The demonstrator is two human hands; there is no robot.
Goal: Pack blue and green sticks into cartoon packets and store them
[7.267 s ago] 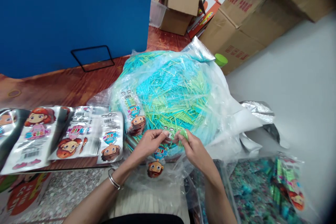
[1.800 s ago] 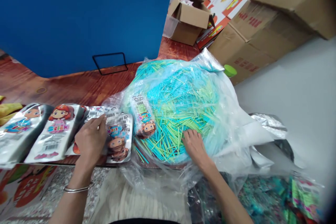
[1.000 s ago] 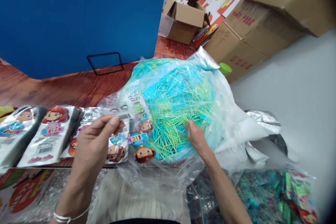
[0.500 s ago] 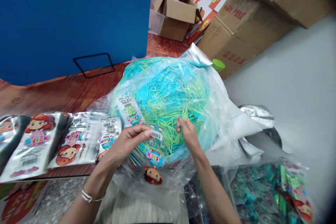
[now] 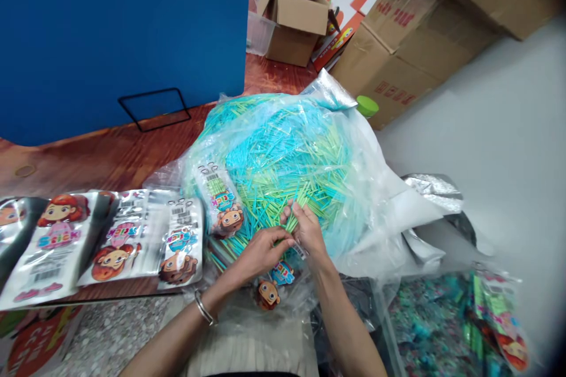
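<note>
A big clear plastic bag point(image 5: 375, 200) lies open in front of me, heaped with thin blue and green sticks point(image 5: 287, 153). My left hand point(image 5: 260, 250) pinches the top of a small clear printed pouch point(image 5: 276, 280) with a cartoon face, which hangs below my fingers. My right hand point(image 5: 305, 227) is closed on a small bunch of green sticks point(image 5: 295, 212) at the pouch's mouth. The two hands touch. Another printed pouch point(image 5: 219, 200) rests on the heap to the left.
Several filled printed pouches point(image 5: 110, 235) lie in a row on the wooden table point(image 5: 110, 153) at left. A blue panel point(image 5: 110, 29) stands behind. Cardboard boxes point(image 5: 398, 53) are stacked at the back right. A bag of packed pouches point(image 5: 446, 330) sits at lower right.
My left hand took a pouch from the row at left and brought it to the heap. My right hand gathered sticks and now meets the left at the pouch's mouth.
</note>
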